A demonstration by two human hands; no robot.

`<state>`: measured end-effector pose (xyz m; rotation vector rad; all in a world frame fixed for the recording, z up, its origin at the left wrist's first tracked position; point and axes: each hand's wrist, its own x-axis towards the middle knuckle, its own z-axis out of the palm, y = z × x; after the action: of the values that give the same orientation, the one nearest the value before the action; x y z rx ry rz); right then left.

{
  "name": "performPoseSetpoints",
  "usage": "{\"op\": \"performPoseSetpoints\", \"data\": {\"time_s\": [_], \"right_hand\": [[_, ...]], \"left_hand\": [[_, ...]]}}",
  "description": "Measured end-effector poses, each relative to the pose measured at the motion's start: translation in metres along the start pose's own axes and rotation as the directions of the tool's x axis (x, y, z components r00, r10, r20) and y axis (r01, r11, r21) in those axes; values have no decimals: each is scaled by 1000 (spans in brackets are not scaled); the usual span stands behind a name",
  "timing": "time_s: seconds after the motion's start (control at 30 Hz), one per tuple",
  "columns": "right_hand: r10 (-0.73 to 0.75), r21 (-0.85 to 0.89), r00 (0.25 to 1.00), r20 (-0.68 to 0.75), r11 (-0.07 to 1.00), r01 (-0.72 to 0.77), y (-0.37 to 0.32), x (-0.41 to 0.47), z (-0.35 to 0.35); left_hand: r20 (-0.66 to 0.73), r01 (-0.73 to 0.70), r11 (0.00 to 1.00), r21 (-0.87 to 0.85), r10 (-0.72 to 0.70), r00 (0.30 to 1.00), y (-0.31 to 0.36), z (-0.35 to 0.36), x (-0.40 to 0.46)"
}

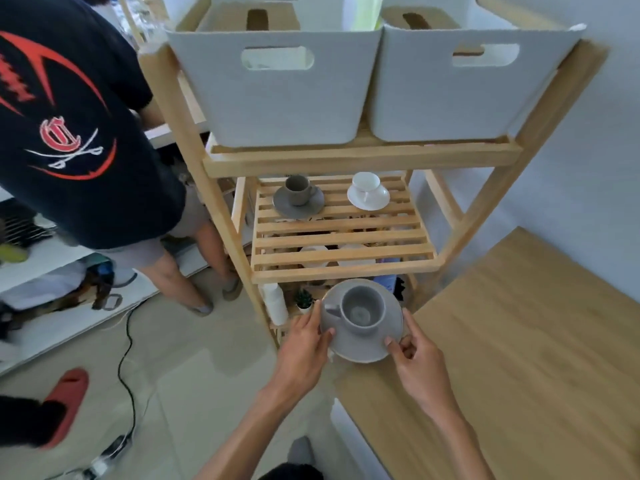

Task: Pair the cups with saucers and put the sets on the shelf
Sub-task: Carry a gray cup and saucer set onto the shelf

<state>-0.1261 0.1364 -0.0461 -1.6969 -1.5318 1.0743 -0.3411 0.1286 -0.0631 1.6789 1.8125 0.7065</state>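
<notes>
A grey cup (362,312) stands upright on a grey saucer (363,348), held in the air in front of the wooden shelf unit. My left hand (306,337) grips the saucer's left rim and my right hand (417,358) grips its right rim. On the slatted middle shelf (343,233) stand two sets at the back: a grey cup (298,189) on a grey saucer (282,204) to the left, and a white cup (366,181) on a white saucer (369,198) to the right.
Two white bins (277,95) (464,91) fill the top shelf. A white bottle (275,303) and a small plant (304,299) sit on the lowest shelf. A wooden table (519,358) is at the right. Another person (79,126) stands at the left; a cable (126,358) and a red slipper (67,393) lie on the floor.
</notes>
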Motion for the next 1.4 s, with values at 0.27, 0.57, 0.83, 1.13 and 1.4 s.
{"op": "performPoseSetpoints", "data": {"time_s": [0.27, 0.57, 0.83, 1.13, 1.4], "right_hand": [[-51, -114, 984, 172, 991, 71, -35, 89, 58], [21, -128, 967, 253, 992, 12, -48, 157, 99], [56, -160, 940, 338, 987, -2, -48, 202, 117], [22, -184, 924, 382, 981, 53, -55, 221, 123], [37, -165, 916, 399, 986, 32, -63, 224, 121]], "left_hand": [[-116, 88, 996, 35, -83, 990, -51, -34, 56], [-157, 212, 975, 71, -199, 967, -81, -32, 111], [-153, 211, 965, 159, -187, 970, -106, -30, 140], [-168, 231, 956, 178, -202, 965, -108, -32, 157], [-153, 258, 948, 185, -232, 961, -106, -35, 163]]}}
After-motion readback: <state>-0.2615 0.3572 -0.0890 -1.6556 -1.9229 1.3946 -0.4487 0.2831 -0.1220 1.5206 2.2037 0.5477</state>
